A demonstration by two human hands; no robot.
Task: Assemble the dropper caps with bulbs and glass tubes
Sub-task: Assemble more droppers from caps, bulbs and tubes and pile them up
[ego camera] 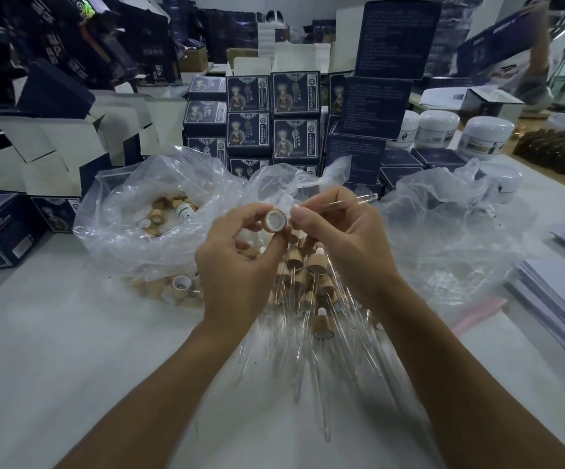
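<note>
My left hand (237, 252) pinches 1 wooden cap (276, 221) by its rim, open white underside facing me | right hand (338, 231) fingertips clamp 1 glass tube (342, 204) near its end, just beside the cap | tube thin, slick, likely brittle: hold close to the tip, push gently | cap light, stiff

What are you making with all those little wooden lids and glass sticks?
A person is putting droppers together. The left hand holds a wooden cap with its open side facing up, and the right hand pinches a glass tube beside it, not yet pushed in. Finished droppers lie piled on the table below, beside a bag of loose caps.
</note>
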